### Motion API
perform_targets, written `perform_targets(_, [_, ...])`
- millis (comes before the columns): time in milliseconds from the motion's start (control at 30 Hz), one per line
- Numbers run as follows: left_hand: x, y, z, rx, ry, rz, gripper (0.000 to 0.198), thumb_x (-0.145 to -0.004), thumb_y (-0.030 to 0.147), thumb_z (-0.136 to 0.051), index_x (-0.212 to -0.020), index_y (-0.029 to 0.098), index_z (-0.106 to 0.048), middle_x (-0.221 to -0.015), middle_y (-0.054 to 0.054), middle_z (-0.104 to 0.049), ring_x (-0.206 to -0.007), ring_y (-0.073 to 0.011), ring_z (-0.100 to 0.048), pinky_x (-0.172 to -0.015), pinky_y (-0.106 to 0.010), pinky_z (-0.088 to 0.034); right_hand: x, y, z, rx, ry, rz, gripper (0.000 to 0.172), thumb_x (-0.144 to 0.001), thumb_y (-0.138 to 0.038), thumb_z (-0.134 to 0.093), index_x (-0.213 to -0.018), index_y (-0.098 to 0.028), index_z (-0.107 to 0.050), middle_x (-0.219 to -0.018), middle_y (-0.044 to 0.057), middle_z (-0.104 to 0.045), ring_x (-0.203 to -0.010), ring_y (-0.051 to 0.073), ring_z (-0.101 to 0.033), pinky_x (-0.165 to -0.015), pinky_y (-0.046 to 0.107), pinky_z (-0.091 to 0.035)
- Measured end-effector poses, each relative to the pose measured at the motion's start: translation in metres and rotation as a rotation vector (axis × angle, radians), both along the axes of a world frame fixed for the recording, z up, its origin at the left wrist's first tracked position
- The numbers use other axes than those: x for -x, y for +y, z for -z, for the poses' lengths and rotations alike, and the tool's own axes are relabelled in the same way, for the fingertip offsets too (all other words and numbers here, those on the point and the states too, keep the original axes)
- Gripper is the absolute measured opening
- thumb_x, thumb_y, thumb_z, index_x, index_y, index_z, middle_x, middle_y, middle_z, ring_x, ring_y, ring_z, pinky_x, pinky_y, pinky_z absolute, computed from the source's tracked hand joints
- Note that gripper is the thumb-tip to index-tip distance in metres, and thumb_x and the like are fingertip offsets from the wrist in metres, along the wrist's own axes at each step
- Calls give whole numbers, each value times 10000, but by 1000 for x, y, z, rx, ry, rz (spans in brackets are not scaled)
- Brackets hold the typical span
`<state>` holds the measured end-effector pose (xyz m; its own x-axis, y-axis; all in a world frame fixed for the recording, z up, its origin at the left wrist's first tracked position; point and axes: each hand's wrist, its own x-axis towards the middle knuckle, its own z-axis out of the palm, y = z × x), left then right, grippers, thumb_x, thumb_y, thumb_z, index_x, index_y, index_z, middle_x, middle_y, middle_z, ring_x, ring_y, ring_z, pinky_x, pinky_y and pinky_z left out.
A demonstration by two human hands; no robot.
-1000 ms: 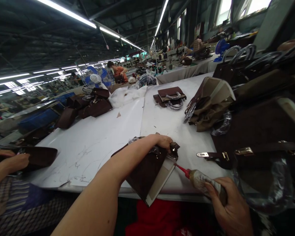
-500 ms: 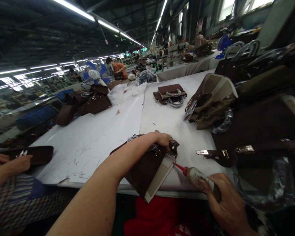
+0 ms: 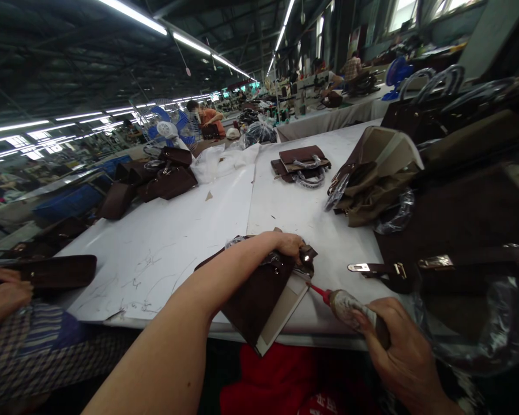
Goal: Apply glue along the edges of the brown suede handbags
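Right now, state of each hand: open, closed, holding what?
Left hand: closed, gripping the dark brown bag at its top edge.
Right hand: closed around a squeeze bottle, its red tip pointed at the bag.

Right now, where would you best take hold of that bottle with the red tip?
Grip the bottle round its wide body, from the rear, as the right hand does. It lies nearly flat, thin red nozzle aimed at the brown bag, so that end should stay free.
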<state>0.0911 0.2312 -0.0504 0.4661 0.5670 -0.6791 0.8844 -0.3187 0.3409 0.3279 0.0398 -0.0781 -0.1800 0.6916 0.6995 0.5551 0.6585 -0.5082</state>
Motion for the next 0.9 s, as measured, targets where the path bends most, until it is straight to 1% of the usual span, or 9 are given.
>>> perform_targets(67, [0, -1, -2, -2, 2, -4, 400, -761, 226, -777, -1158, 181, -758, -1078, -44, -771, -913, -204, -693, -804, -261, -552, 0, 1, -2, 13, 1, 6, 73, -1001, -238, -582, -940, -224, -544, -793, 10, -546, -683, 183, -575, -648, 317, -483])
perform_targets(200, [-1, -3, -5, -15, 3, -10, 394, -760, 219, -779, -1153, 185, -763, -1079, -41, -771, -919, -211, -696, -818, -267, -555, -1, 0, -1, 72, 6, -44, 89, -1006, -260, -564, -923, -237, -543, -767, 6, -554, -652, 185, -577, -604, 314, -483])
perform_targets(333, [-1, -5, -6, -16, -7, -7, 400, -769, 201, -768, -1169, 197, -757, -1092, -22, -769, -931, -191, -692, -836, -243, -547, 1, -4, 3, 32, 18, 29, 78, -998, -262, -584, -933, -230, -554, -794, 17, -572, -685, 193, -598, -643, 325, -497])
perform_targets(500, [-2, -6, -7, -7, -7, -3, 413, -780, 198, -768, -1192, 173, -745, -1108, -34, -764, -929, -187, -685, -839, -244, -545, 8, -13, 1, 123, 21, -144, 82, -1023, -246, -542, -942, -237, -546, -777, -1, -565, -659, 161, -593, -596, 271, -503])
perform_targets(567, [-2, -6, -8, -6, -8, -6, 412, -782, 212, -770, -1191, 172, -744, -1092, -33, -766, -919, -189, -685, -836, -250, -548, 7, -14, 2, 114, 34, -104, 77, -1023, -254, -547, -949, -234, -550, -787, 6, -568, -670, 166, -597, -605, 278, -507])
perform_targets(667, [-2, -7, -8, -10, -12, -11, 394, -782, 220, -765, -1174, 181, -750, -1066, -24, -769, -912, -188, -686, -836, -248, -547, 6, -14, 7, 24, 36, 10, 58, -1004, -261, -589, -975, -222, -558, -818, 28, -582, -716, 192, -614, -647, 312, -517])
perform_targets(700, [-2, -7, -8, -13, -11, -13, 384, -778, 220, -766, -1160, 184, -755, -1062, -21, -769, -911, -188, -686, -838, -248, -546, 6, -14, 8, 16, 32, 12, 55, -1003, -259, -592, -980, -222, -559, -817, 30, -583, -716, 195, -615, -647, 315, -519])
perform_targets(833, [-1, -7, -7, -24, -12, -18, 378, -752, 207, -777, -1130, 192, -767, -1073, -13, -766, -912, -186, -684, -846, -244, -539, 8, -19, 8, 118, 35, -124, 63, -1020, -244, -553, -958, -234, -557, -787, 13, -576, -670, 173, -602, -601, 282, -521])
perform_targets(900, [-1, -6, -5, -21, -19, -17, 380, -756, 201, -772, -1136, 185, -765, -1071, -15, -766, -915, -182, -682, -841, -238, -536, 9, -20, 7, 124, 46, -120, 57, -1015, -243, -559, -959, -233, -561, -790, 14, -579, -672, 175, -606, -605, 284, -522])
